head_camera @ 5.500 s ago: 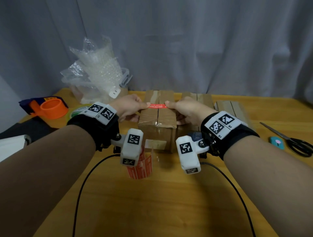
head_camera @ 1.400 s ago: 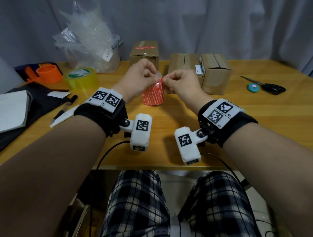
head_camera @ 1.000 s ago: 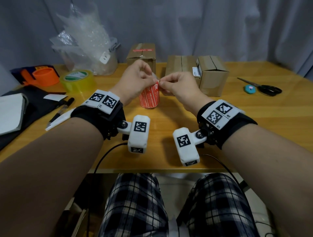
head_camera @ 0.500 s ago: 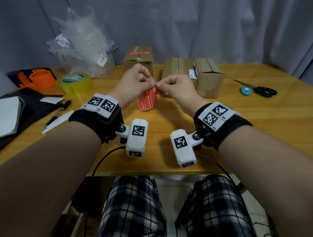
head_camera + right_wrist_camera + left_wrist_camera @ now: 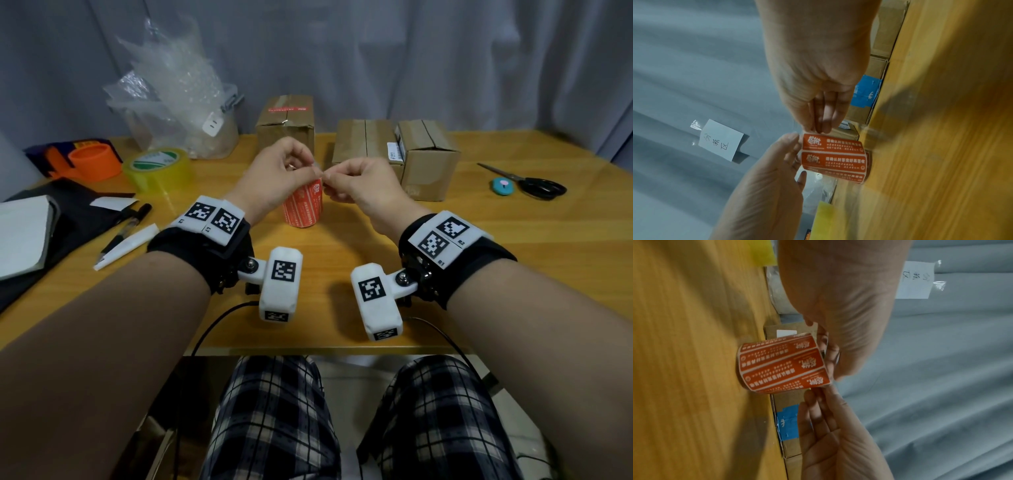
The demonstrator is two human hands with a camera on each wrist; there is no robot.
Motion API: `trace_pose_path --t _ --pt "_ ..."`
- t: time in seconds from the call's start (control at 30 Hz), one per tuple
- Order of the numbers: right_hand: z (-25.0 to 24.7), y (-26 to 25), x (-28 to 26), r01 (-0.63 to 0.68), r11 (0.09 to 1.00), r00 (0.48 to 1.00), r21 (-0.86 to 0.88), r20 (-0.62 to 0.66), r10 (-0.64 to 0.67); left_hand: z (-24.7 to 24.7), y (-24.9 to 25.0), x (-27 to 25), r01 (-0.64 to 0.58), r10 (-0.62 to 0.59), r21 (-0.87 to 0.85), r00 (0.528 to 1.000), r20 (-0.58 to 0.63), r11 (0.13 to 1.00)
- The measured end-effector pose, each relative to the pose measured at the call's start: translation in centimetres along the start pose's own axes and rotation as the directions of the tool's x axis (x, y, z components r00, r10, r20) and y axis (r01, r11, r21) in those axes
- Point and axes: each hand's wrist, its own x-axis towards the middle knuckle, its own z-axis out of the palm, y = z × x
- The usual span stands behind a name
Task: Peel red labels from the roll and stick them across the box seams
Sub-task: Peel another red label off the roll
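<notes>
Red labels wrap the roll [image 5: 302, 207], which stands on end on the wooden table [image 5: 342, 329], in front of three cardboard boxes. Both hands meet at its top edge: the left hand [image 5: 279, 171] pinches the roll's upper rim to steady it, and the right hand [image 5: 359, 180] pinches the free corner of the outermost label [image 5: 831, 143] between thumb and fingertips. To do this well, I would keep the left grip firm, so the light roll does not tip, and draw the label away slowly along its length (a sharp tug would likely curl it). The far-left box [image 5: 287, 125] already carries a red label [image 5: 287, 109]; the middle box [image 5: 365, 145] and right box [image 5: 426, 157] show bare seams.
</notes>
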Motion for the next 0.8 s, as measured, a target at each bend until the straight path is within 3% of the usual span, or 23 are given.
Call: trace_pose_path --t 0.13,0.2,0.4,0.6,0.8 --pt "0.0 -0.2 -0.1 0.000 1.000 1.000 -0.020 -0.030 -0.001 0.0 0.3 -0.1 0.040 0.012 0.449 0.994 -0.113 0.893" --pt "0.0 -0.5 -0.3 -0.003 1.000 0.999 -0.020 -0.038 0.003 0.1 0.8 -0.1 0.036 0.038 0.503 0.990 -0.134 0.864" --pt "-0.1 -0.9 -0.5 -0.040 0.999 0.996 0.001 -0.076 0.040 0.2 0.4 0.1 0.086 -0.010 0.412 0.983 -0.182 0.907" --pt "-0.7 -0.4 -0.8 -0.097 0.995 0.981 0.001 -0.167 0.096 0.0 -0.7 -0.2 0.214 -0.179 0.181 0.965 -0.192 0.960" --pt "-2.0 0.0 -0.5 -0.190 0.977 0.934 0.102 -0.289 0.211 -0.7 -1.8 0.3 0.249 -0.219 0.097 0.944 -0.246 0.964"
